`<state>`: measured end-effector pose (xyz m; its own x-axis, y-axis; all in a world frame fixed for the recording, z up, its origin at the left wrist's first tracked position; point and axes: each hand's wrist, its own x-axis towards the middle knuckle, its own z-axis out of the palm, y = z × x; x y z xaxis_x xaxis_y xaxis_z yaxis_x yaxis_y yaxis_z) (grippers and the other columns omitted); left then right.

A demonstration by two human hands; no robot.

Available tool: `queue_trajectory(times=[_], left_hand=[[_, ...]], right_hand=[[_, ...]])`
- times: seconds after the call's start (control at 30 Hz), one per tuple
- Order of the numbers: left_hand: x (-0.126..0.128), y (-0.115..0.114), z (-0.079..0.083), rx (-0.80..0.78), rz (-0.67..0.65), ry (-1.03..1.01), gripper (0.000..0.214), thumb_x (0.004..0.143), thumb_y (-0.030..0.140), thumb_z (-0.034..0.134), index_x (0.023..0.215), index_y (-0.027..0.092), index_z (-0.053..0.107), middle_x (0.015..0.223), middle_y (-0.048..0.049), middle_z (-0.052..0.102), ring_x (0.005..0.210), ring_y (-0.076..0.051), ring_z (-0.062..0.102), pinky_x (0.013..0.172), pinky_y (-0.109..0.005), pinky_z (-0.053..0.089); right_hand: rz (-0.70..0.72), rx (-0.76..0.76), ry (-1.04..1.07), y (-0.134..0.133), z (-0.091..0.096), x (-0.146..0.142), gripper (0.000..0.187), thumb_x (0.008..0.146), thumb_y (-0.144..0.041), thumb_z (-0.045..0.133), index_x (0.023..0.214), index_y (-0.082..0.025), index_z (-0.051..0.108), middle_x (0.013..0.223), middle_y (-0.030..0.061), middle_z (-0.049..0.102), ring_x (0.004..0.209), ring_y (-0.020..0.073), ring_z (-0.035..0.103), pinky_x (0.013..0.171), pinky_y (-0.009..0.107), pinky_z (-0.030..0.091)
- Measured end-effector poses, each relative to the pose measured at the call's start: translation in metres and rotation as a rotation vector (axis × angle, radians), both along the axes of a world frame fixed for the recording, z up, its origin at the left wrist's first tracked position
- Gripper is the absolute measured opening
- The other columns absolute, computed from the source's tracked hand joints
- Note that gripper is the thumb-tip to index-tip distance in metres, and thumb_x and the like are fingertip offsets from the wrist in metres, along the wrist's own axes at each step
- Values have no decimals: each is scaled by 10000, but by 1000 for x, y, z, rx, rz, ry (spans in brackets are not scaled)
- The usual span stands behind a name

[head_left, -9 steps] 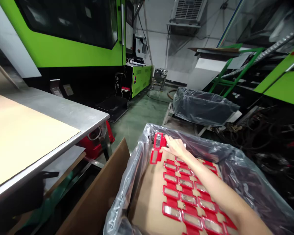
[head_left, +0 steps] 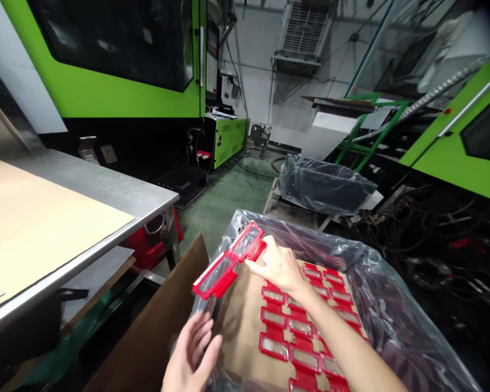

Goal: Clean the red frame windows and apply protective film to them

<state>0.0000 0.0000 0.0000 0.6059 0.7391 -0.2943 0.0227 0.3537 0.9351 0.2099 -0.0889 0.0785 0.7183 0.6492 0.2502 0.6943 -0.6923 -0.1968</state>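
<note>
My right hand [head_left: 278, 265] grips one end of a red plastic frame with two clear windows [head_left: 231, 260], held tilted above the left side of a lined box. Below and left of the frame, my left hand [head_left: 196, 348] is open with its fingers apart, touching no part of it. Rows of similar red framed parts [head_left: 288, 325] lie flat on a brown cardboard sheet [head_left: 243, 326] inside the box. My right forearm hides some of them. Clear plastic film [head_left: 392, 288] lines the box and hangs over its rim.
At left stands a metal table [head_left: 106, 179] with a tan sheet [head_left: 44, 228] on top. A cardboard flap [head_left: 159, 310] rises between table and box. Farther off are another plastic-lined bin [head_left: 326, 182], a green machine [head_left: 147, 90] and hoses [head_left: 433, 234] at right.
My right hand has lifted the red frame from the box's far left corner, bringing it nearer and tilting it. My left hand has come into view at the bottom.
</note>
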Motion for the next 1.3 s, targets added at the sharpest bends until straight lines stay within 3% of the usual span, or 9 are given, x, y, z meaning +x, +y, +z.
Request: queue_trajectory(times=[0.13,0.33,0.53,0.67,0.77,0.9,1.1,1.2,1.3], left_hand=[[22,-4,21,-105,36,-100,632,560,412,788,1108,204,553,1116,-127,675,1127,-306,572,970,-434,463],[-3,6,36,-141,131,-40,394,628,402,754,915,154,646,803,-70,747,802,-284,697,788,-400,562],[-50,37,50,-84,295,6,393,607,355,784,915,139,671,914,-74,746,825,-250,695,747,-318,577],[-78,43,69,-151,344,-155,431,529,378,824,865,136,707,957,-90,739,744,-219,690,603,-265,587],[-90,32,80,-225,359,-254,413,494,393,836,801,138,731,879,-96,748,618,-159,649,505,-211,546],[-110,33,89,-157,373,-283,405,521,424,811,803,146,726,874,-104,741,705,-212,658,536,-253,561],[-178,123,147,196,508,-42,333,611,363,772,859,156,694,802,-19,720,710,-145,644,554,-158,533],[-200,182,179,194,520,-33,128,802,256,604,848,153,664,776,63,716,837,-57,628,739,-110,483],[-208,227,183,153,524,75,151,844,152,505,789,88,630,663,75,697,704,-23,630,714,-138,479]], right_hand=[[107,184,144,5,10,-35,451,704,-556,588,925,-189,447,602,-23,642,565,182,632,507,234,346],[190,211,-4,23,9,-68,425,725,-527,584,938,-167,507,754,46,684,627,209,650,524,255,398],[189,620,-214,35,69,-83,464,725,-517,604,1003,-156,514,756,63,672,613,190,633,540,268,442],[414,761,317,48,79,-94,401,703,-462,650,963,-192,506,769,31,673,636,164,616,594,263,465],[606,757,740,61,56,-108,362,748,-459,604,954,-181,499,800,43,672,673,148,613,600,247,466],[581,726,919,59,33,-122,385,749,-479,605,963,-177,498,855,69,682,731,159,618,639,259,471],[447,668,867,33,27,-125,407,732,-500,605,974,-183,521,820,73,680,744,192,625,661,287,478],[490,627,850,35,30,-138,407,731,-473,612,998,-184,509,812,55,677,688,182,626,616,282,481],[543,555,744,44,40,-155,383,725,-416,634,1009,-198,498,817,25,675,657,167,625,591,273,482]])
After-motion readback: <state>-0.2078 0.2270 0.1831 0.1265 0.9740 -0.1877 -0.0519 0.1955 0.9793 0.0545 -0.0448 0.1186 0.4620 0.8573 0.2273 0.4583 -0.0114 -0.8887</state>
